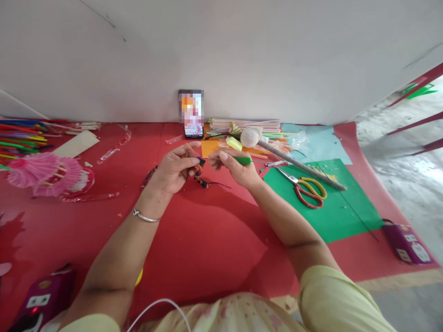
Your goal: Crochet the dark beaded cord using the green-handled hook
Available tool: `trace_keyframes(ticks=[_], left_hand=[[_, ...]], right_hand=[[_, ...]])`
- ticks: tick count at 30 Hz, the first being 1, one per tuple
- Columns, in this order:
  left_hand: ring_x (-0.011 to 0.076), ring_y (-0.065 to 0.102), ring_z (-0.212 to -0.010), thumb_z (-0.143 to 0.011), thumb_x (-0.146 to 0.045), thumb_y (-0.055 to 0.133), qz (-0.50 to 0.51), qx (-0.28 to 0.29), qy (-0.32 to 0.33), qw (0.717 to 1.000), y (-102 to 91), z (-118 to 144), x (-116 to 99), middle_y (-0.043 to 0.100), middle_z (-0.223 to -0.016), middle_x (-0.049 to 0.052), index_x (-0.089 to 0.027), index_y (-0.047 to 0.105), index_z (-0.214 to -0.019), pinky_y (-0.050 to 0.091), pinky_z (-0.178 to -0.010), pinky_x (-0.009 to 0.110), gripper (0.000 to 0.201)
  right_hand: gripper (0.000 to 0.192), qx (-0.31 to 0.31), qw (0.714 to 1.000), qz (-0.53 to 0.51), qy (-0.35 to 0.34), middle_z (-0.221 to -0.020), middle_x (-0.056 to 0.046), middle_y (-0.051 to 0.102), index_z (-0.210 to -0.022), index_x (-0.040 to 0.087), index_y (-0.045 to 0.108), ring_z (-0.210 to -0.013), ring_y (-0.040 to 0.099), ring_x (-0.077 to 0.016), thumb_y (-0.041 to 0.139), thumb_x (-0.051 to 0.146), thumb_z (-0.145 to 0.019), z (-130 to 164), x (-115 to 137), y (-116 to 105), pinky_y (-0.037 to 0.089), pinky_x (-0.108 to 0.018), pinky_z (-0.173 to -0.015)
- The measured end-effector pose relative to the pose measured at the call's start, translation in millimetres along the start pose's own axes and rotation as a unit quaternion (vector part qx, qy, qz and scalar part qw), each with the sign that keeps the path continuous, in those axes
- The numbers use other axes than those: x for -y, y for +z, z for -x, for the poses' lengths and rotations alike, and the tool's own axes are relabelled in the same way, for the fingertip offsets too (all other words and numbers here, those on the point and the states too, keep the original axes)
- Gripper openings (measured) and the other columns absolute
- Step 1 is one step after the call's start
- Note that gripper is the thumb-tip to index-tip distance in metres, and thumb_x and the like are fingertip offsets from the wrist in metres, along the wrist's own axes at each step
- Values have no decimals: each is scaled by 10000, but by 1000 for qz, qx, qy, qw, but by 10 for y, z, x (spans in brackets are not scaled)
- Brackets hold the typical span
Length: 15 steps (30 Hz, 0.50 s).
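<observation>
Pinched in the fingers of my left hand (173, 170) is a dark braided cord (200, 179) flecked with orange and red. Its lower part hangs just above the red table covering (214, 240), ending in a thin dark tail. My right hand (239, 169) is closed around a tool with a green handle (244, 160). The tool's thin metal shaft points left toward the cord; it looks like a crochet hook, but its tip is too small to make out. Whether the tip touches the cord I cannot tell. More of the braid lies behind my left wrist.
A phone (194, 131) leans against the wall. Scissors (308, 191) lie on green paper (360, 207) at the right, near a white-headed stick (294, 161). A pink pleated paper piece (34, 173) and several coloured sticks (20, 138) are at the left. Purple boxes (410, 242) sit at both sides.
</observation>
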State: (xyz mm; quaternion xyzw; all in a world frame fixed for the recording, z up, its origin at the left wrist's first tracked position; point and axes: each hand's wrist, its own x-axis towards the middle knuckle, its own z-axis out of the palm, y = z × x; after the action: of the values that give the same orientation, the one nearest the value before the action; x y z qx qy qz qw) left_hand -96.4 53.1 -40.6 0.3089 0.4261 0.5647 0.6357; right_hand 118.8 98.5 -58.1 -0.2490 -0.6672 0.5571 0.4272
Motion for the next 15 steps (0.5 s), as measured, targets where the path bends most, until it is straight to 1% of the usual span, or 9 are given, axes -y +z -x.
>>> trace_keyframes(ticks=[7,15], left_hand=[[82,597,-554,-577,-138,964,2,1,-13,1000,19,5,-2,687,-725,-41,-186,837,-1088,436,-463,197,528],[81,602,-549,-583,-141,964,4,7,-17,1000,19,8,3,683,-728,-44,-190,832,-1085,432,-464,203,522]], right_hand=[[477,9,1000,-20,-3,-969,-60,839,-1083,205,865,-836,763,-162,707,653,-1032,8,12,24,670,-308,-764],[528,13,1000,-23,10,-967,-63,840,-1077,198,861,-839,768,-168,706,698,-1011,7,-17,44,668,-318,-779]])
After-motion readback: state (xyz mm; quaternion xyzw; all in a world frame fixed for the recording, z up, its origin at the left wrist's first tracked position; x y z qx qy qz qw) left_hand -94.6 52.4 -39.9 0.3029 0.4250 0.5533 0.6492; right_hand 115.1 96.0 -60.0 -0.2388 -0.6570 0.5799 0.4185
